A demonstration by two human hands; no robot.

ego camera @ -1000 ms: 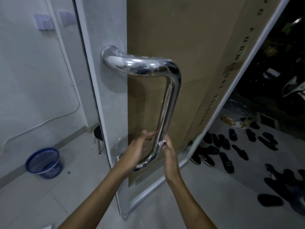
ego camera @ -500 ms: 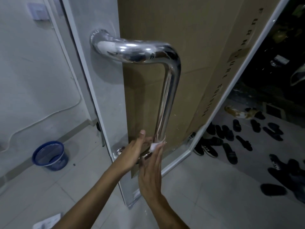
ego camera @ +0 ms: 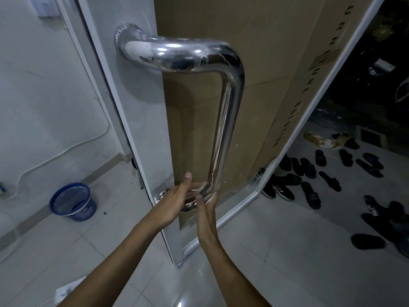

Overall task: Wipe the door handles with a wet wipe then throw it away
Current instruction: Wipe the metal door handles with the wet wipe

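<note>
Chrome door handle (ego camera: 223, 120) on glass door (ego camera: 141, 120), left hand (ego camera: 177, 199) curled around its lower bend, right hand (ego camera: 207, 212) pressing white wet wipe (ego camera: 213, 197) against that bend, blue basket (ego camera: 72, 201) on floor (ego camera: 287, 251) by left wall

Both forearms are bare from the bottom edge of the picture up to the wrists, with no sleeve showing. The left hand (ego camera: 177, 200) and the right hand (ego camera: 207, 214) are bare as well, ungloved, nails short.
</note>
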